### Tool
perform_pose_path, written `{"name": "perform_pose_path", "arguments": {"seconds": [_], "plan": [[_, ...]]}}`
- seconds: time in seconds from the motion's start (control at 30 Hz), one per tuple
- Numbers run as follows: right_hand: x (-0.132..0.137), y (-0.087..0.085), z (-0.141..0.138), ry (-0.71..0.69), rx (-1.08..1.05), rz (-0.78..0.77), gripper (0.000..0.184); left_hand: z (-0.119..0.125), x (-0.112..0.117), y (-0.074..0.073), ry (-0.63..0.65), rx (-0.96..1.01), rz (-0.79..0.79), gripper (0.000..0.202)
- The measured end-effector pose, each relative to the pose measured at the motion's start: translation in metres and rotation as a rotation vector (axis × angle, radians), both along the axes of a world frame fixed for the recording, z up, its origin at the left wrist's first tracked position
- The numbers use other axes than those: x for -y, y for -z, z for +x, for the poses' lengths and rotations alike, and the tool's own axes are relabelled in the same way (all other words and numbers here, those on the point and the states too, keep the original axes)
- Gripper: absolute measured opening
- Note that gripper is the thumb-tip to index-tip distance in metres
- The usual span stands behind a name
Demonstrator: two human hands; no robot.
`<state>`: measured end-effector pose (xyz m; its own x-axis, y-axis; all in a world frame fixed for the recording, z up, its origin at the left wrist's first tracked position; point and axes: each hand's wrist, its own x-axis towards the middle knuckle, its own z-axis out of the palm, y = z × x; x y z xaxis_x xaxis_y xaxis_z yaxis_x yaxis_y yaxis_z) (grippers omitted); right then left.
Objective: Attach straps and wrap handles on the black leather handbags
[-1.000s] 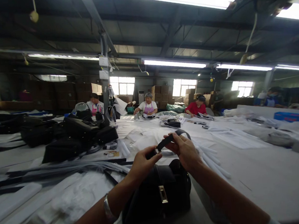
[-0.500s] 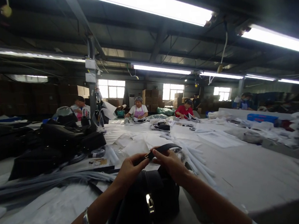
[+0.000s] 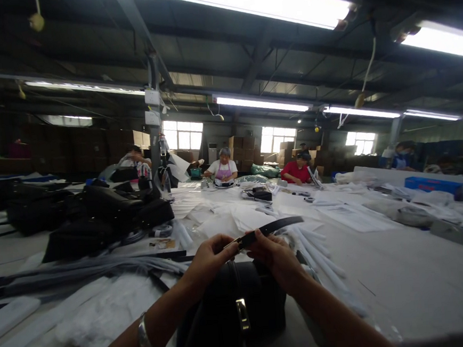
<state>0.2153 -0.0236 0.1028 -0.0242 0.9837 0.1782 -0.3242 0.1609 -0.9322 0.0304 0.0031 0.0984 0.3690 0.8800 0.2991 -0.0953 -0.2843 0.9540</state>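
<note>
A black handbag with a shiny metal clasp stands upright on the table right in front of me. Above its top, both hands hold a black strap. My left hand pinches the strap's buckle end, where a thin metal piece shows at the fingertips. My right hand grips the strap a little further along, thumb on top, and its free end curves off to the right. The bag's lower left side is lost in shadow.
Several black bags are heaped at the left. White wrapping and long plastic-covered strips lie nearer me. White rolls lie right of the bag. A blue box sits at the far right. Co-workers sit across the table.
The strap now reaches further right and lies straighter, with more of its buckle end showing between my hands. The whole view has shifted slightly, so the scene sits further right.
</note>
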Motion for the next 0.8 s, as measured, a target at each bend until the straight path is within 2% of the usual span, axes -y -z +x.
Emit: {"name": "perform_pose_path", "arguments": {"seconds": [0.2,0.4,0.5,0.7,0.8], "plan": [[0.002,-0.001,-0.001,0.014,-0.026,-0.033,0.039,-0.001,0.004,-0.009,-0.019,-0.044,0.000,0.031],[0.005,-0.007,-0.003,0.096,0.119,0.025,0.039,-0.003,0.005,-0.013,-0.014,-0.107,0.000,0.032],[0.005,-0.009,-0.005,0.201,0.298,0.115,0.039,-0.004,0.003,-0.012,-0.027,-0.143,0.025,0.032],[0.018,-0.022,-0.015,0.450,0.861,0.406,0.041,-0.004,0.002,-0.013,-0.063,-0.208,0.039,0.028],[0.024,-0.025,-0.020,0.572,1.063,0.513,0.046,-0.003,0.004,-0.014,-0.078,-0.226,0.026,0.025]]}}
